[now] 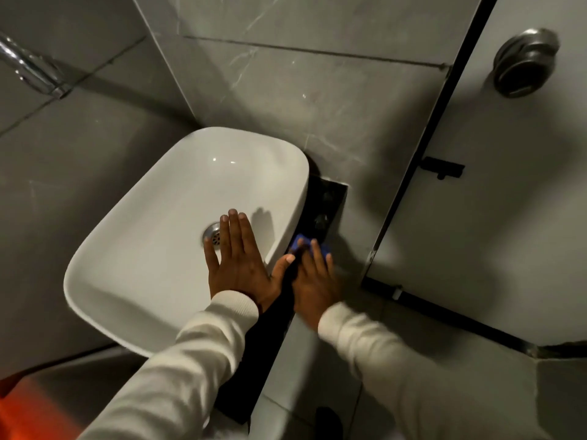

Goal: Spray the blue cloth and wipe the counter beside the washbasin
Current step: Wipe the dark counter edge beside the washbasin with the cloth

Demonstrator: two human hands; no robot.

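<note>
A white washbasin (pixel 178 236) sits on a narrow black table (pixel 276 315) that runs along its right side, from the near edge of the scene to the grey tiled wall (pixel 286 100) at the far end. The left hand (pixel 236 262) lies flat and open inside the bowl, palm down, fingers spread and pointing far, its thumb hooked over the basin's right rim; the fingertips reach just beside the metal drain (pixel 212 237), which they partly cover. The left grip holds nothing. The right hand (pixel 314 281) presses down on the blue cloth (pixel 301 244) on the black table just right of the basin rim, fingers extended over it so that only the far edge of the cloth shows past the fingertips. The right grip is flat on the cloth rather than curled around it, and the hand is somewhat blurred. Both arms wear pale cream sleeves (pixel 178 369) with ribbed cuffs. Beyond the cloth, at the far end of the black table, two dark rounded shapes (pixel 324 211) sit in shadow, too dim to identify. To the right stands a grey partition door (pixel 495 185) with a black edge, a round metal knob (pixel 524 63) and a small black latch (pixel 443 168). A chrome pipe (pixel 28 68) shows at the far left.
</note>
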